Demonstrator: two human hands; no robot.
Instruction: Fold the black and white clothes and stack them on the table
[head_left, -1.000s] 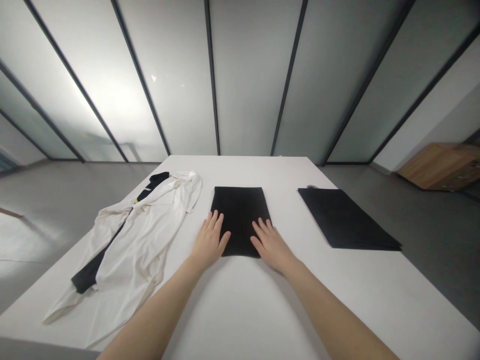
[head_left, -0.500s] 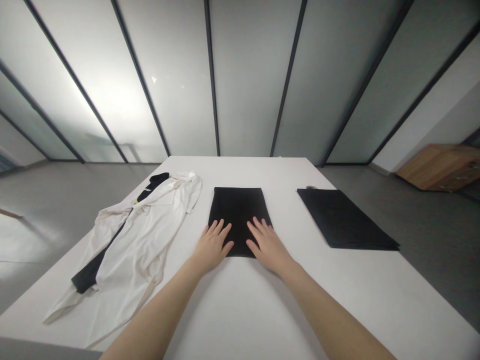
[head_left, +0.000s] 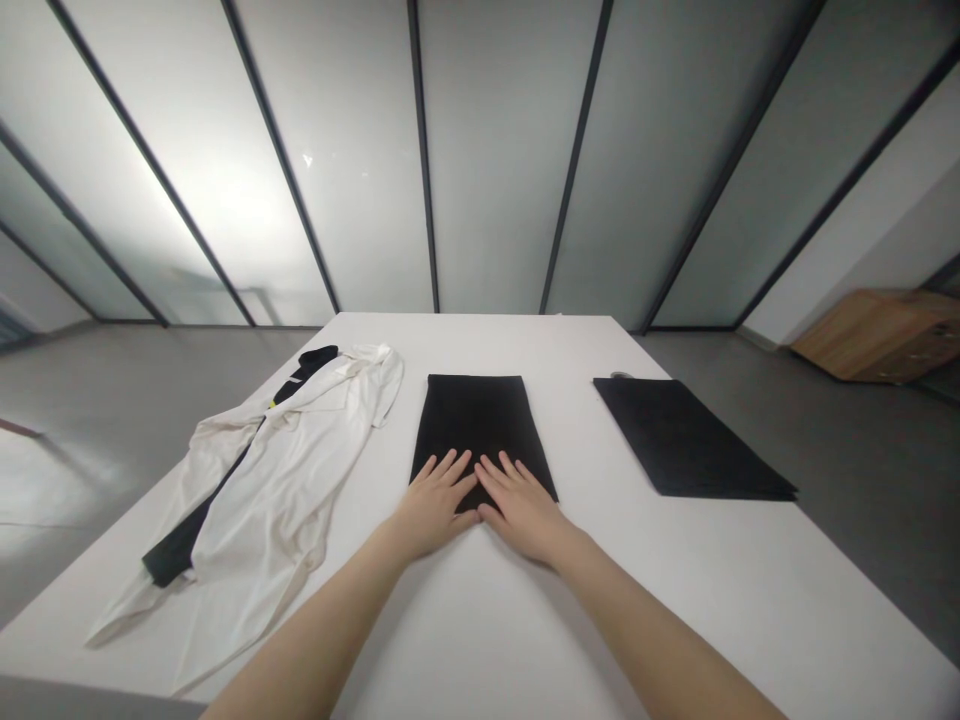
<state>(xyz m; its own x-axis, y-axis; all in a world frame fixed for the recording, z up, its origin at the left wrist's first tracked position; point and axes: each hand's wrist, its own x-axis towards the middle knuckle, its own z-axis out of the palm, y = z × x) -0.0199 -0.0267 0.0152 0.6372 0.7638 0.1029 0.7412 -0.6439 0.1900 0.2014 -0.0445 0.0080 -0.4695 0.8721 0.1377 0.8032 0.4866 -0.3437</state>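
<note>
Black cloth (head_left: 476, 415) — partly hidden (by hands (head_left: 433, 508)).

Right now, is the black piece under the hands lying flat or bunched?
Flat: the black piece shows nearly straight edges, no bunching; left hand and right hand hide most of its near edge.

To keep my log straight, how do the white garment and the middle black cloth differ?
The white garment is pale; the black cloth is dark. The garment sprawls loose and creased, while the cloth lies as a neat, flat rectangle. The left hand and right hand rest on the cloth's near end; neither touches the garment. Both lie on the white table.
</note>
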